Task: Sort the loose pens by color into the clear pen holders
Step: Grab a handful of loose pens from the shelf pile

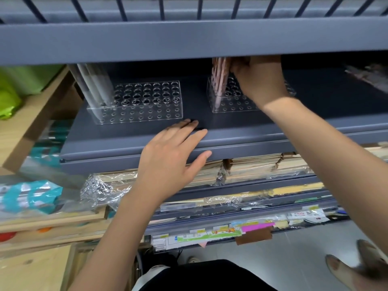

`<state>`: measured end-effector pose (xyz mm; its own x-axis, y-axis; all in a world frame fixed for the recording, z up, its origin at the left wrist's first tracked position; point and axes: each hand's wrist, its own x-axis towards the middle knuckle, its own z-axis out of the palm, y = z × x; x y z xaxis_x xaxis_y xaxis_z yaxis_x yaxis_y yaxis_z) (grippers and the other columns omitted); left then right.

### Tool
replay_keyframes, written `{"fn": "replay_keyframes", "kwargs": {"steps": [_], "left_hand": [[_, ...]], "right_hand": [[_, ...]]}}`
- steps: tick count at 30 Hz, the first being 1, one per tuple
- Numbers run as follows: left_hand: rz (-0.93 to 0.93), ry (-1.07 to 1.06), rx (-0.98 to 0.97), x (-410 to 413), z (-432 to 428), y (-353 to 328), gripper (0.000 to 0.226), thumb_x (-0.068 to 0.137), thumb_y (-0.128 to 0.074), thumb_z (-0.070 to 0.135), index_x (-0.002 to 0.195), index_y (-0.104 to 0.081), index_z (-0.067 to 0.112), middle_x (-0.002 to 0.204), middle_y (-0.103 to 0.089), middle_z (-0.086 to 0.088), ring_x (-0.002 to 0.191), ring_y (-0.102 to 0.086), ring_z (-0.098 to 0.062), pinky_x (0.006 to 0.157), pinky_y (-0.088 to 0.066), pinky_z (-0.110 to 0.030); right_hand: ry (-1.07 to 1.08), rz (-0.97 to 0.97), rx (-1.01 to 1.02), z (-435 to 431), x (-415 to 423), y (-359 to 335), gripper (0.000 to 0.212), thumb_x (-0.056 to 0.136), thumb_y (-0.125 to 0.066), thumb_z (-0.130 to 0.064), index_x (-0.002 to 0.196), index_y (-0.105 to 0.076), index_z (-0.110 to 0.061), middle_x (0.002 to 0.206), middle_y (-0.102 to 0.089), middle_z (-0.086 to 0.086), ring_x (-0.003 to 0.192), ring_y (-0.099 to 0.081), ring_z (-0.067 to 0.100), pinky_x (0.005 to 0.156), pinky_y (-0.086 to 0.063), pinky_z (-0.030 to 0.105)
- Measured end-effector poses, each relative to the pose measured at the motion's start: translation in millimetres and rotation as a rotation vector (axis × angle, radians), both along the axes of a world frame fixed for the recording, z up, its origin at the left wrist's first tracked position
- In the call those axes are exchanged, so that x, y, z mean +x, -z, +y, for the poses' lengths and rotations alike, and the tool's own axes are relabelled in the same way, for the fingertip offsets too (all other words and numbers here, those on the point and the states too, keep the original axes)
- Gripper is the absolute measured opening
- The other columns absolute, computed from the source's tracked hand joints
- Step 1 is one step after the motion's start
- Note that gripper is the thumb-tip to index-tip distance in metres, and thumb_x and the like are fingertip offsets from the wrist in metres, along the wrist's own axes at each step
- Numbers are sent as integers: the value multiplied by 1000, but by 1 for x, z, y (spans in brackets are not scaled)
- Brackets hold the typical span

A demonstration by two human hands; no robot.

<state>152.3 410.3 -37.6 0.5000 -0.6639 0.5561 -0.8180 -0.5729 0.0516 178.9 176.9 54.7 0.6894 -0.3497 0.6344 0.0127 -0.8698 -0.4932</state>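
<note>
A person stands at a gray shelf with two clear pen holders on it. The left pen holder has lots of round holes in its top. A bunch of white pens stands in the holes at its left end, leaning a little. The right pen holder sits near it on the same shelf. Pink pens stand at its left end. The right hand reaches over this holder with its back facing out. Its fingers curl right beside the tops of the pink pens and seem to touch them. The upper shelf hides the tips and it is blurry there, so I cannot tell if the hand holds a pen. The left hand lies flat on the front edge of the gray shelf. Its fingers are straight, its thumb sticks out, and it holds nothing. Its fingertips reach a small black thing just in front of the left pen holder, and I cannot tell what that is. Under the shelf lie stacks of flat books wrapped in shiny plastic. On the left are teal packs, a wooden rack and a green bag.
</note>
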Motion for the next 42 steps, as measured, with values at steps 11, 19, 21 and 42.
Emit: {"fn": "replay_keyframes", "kwargs": {"steps": [11,19,21,42], "left_hand": [[375,95,-98,-3,11,-20,41,96,-52,43,133,-61,27,139,-59,8,131,-50,-10,110,-36,-30],[952,341,-785,-27,62,-40,19,98,-56,22,109,-72,24,107,-75,2,103,-71,-20,87,-57,-30],[1060,349,-825,-38,84,-24,20,98,-54,23,104,-73,24,100,-76,-5,93,-73,-28,77,-59,-32],[1835,-481,194,-227,193,255,16,101,-54,7,93,-66,2,78,-68,-12,57,-61,-17,52,-47,-24]], "right_hand": [[80,97,172,6,-38,-7,11,93,-56,-30,93,-66,-29,105,-73,6,98,-64,18,93,-46,27],[-53,-44,561,51,-138,-8,12,90,-59,-22,87,-71,-24,80,-75,2,75,-72,18,66,-59,28],[-66,-21,651,67,-174,12,15,90,-61,-31,90,-73,-23,81,-75,3,76,-72,21,66,-59,28],[791,795,1534,204,-535,344,12,92,-60,-18,91,-72,-15,87,-74,9,81,-70,25,72,-57,38]]}}
